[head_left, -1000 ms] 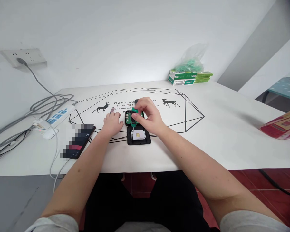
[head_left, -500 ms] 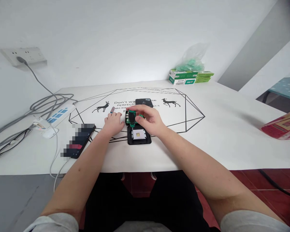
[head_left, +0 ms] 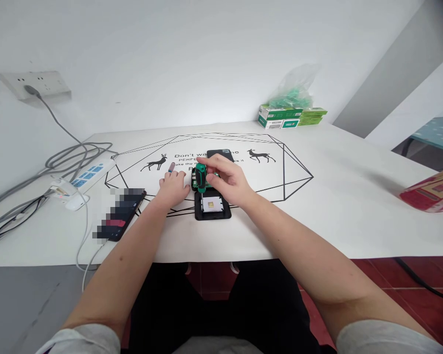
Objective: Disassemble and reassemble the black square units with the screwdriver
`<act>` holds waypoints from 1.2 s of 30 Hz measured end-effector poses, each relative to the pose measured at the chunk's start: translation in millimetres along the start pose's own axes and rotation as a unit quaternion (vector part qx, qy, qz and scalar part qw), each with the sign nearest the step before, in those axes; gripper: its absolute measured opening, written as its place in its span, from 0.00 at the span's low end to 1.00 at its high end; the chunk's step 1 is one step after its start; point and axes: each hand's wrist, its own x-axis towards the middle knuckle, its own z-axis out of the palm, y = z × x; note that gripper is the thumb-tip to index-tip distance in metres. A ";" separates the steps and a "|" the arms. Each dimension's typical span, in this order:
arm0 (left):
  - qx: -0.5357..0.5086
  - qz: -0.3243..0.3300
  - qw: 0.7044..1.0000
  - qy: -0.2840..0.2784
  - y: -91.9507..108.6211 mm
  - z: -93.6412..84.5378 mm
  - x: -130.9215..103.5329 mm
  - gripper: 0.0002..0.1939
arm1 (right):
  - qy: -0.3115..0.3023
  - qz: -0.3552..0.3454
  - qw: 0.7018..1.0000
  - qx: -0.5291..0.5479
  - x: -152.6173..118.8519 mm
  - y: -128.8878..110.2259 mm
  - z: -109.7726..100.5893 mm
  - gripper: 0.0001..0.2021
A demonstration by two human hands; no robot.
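Observation:
In the head view my right hand has a green and black screwdriver upright, index finger by its top and thumb at its side. Its shaft reaches down to the left edge of a white part with a small gold square, set in an open black casing. Behind the casing is a black part with green inside, partly covered by my right hand. My left hand rests on the table to the left, fingers apart and holding nothing visible. A small pinkish object lies just beyond its fingertips.
A black box-like item lies behind my right hand. On the left are a phone, a power strip, cables and glasses. Green boxes stand at the back; a red package lies right.
The fingers of my right hand have lifted and shifted slightly on the screwdriver handle, showing more of it. My left hand stays in place.

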 end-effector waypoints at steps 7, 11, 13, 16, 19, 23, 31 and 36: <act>0.003 -0.001 1.000 0.001 1.0 -0.7 -1.5 0.19 | 0.048 0.074 0.995 0.050 0.6 -1.6 3.2 0.11; 0.003 0.000 1.000 -0.001 1.3 -1.3 -2.6 0.21 | 0.041 0.148 0.976 0.156 -1.4 -4.1 8.3 0.21; 0.006 -0.003 1.000 -0.002 1.3 -1.3 -2.4 0.21 | 0.038 0.148 0.976 0.154 -2.1 -5.2 8.3 0.22; 0.018 -0.005 1.000 -0.011 1.0 -0.8 -1.0 0.21 | 0.042 0.100 0.990 0.091 -1.8 -6.2 4.9 0.17; 0.029 -0.004 0.999 -0.016 0.4 -0.3 0.6 0.22 | 0.031 0.060 0.997 0.035 -0.5 -6.0 0.5 0.16; 0.029 -0.001 0.999 -0.014 -0.4 0.2 1.3 0.22 | 0.014 0.021 1.000 0.018 1.0 -3.3 -2.4 0.16; 0.024 0.003 1.000 -0.016 -0.1 -0.3 0.6 0.19 | 0.019 0.009 1.000 0.012 1.1 2.2 -3.6 0.14; 0.020 0.004 1.000 -0.011 -0.3 -0.4 0.9 0.18 | 0.050 0.055 0.997 0.021 2.1 0.6 1.1 0.11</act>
